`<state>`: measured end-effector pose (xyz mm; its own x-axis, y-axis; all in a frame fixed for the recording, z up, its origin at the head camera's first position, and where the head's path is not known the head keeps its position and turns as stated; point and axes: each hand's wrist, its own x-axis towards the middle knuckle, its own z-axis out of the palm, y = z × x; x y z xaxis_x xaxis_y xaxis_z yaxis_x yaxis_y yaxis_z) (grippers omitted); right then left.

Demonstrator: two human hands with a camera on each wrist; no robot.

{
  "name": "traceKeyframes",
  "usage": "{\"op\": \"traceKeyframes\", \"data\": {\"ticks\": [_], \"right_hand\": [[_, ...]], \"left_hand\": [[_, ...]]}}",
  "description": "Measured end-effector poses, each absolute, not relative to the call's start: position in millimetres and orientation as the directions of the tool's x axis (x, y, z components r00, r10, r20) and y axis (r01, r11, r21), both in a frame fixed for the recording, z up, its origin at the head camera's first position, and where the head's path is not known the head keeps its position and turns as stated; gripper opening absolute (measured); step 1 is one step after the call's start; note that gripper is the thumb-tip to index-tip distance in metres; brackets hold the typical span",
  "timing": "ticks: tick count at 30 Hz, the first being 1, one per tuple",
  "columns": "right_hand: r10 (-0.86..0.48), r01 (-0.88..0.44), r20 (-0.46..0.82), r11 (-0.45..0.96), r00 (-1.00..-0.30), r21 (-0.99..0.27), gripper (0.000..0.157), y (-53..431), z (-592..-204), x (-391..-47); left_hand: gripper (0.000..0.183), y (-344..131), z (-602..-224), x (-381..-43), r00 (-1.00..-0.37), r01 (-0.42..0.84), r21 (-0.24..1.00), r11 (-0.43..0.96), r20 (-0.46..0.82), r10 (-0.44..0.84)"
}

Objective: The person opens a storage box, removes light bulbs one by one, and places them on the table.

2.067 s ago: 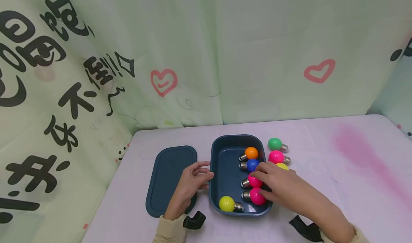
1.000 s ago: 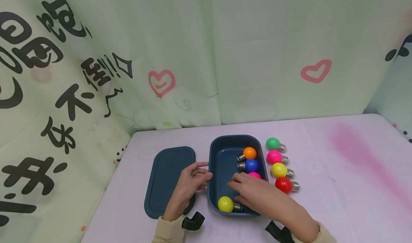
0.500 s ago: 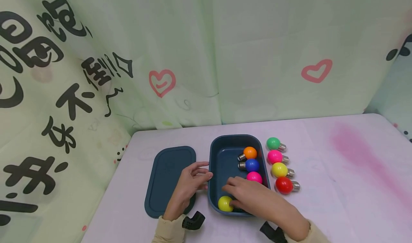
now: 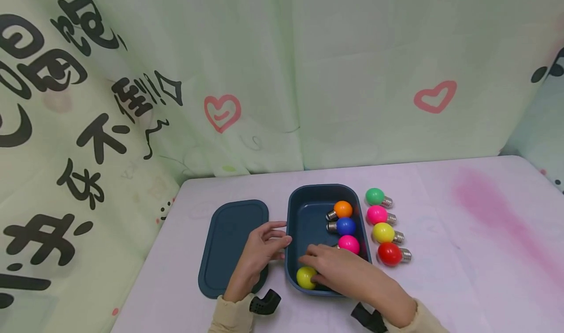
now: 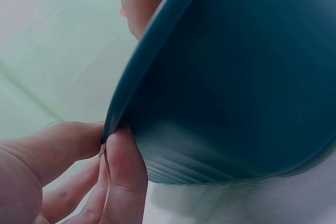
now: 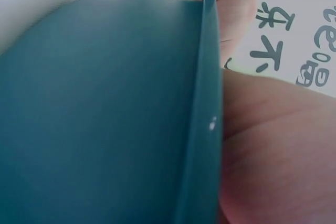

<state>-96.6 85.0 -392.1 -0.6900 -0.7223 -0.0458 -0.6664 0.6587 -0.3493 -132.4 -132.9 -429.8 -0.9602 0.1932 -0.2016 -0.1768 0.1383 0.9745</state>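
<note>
My left hand (image 4: 263,249) pinches the rim of a dark blue plastic container (image 4: 293,254) at its left side. The left wrist view has thumb and finger on either side of that rim (image 5: 118,106). Inside the container my right hand (image 4: 337,268) reaches over the near end and grips a yellow light bulb (image 4: 305,277), its thumb against the globe. That bulb's screw base is hidden by the hand. Along the right wall lie an orange bulb (image 4: 342,209), a blue bulb (image 4: 346,226) and a pink bulb (image 4: 349,244). The container wall (image 6: 105,103) hides the right fingers in the right wrist view.
A dark blue lid (image 4: 229,240) lies flat left of the container. Right of it, green (image 4: 374,196), pink (image 4: 376,215), yellow (image 4: 383,232) and red (image 4: 389,253) bulbs form a column on the tablecloth (image 4: 458,254). A printed curtain (image 4: 352,78) hangs behind.
My right hand has come from the container's right edge leftward to the yellow bulb, which has shifted slightly left. It now covers a second pink bulb's spot. My left hand has stayed put.
</note>
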Motion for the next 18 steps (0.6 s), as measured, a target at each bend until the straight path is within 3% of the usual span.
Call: {"op": "traceKeyframes", "data": {"ticks": [18], "right_hand": [[-0.698,-0.568,-0.137,0.667,-0.703,-0.482,0.034,77.9,-394.0,-97.5]], "left_hand": [[0.048,-131.8,-427.7,-132.9,-0.961,-0.184,0.973,0.136,-0.207,0.184]]}}
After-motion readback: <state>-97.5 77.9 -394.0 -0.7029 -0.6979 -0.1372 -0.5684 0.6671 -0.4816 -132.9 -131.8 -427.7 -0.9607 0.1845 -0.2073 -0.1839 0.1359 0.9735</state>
